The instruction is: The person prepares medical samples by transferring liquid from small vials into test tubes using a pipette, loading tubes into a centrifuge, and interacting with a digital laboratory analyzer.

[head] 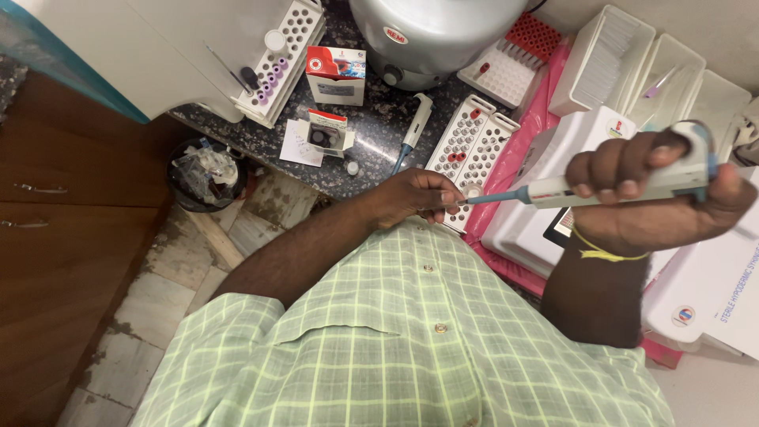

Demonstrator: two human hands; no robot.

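Note:
My right hand (656, 190) grips a grey and blue pipette (624, 183), thumb on its top button, with the tip pointing left. My left hand (415, 198) pinches something small at the pipette's tip; what it holds is hidden by the fingers. Both hands hover over the near edge of a white tube rack (474, 150) that carries a few red-capped tubes.
A second pipette (415, 126) lies on the dark granite counter (379, 119). Another rack with purple-capped tubes (281, 63), small red and white boxes (336, 75), a grey centrifuge (431, 35), white trays (601, 59) and white boxes (711, 292) crowd the counter. A bin (204, 175) stands on the floor.

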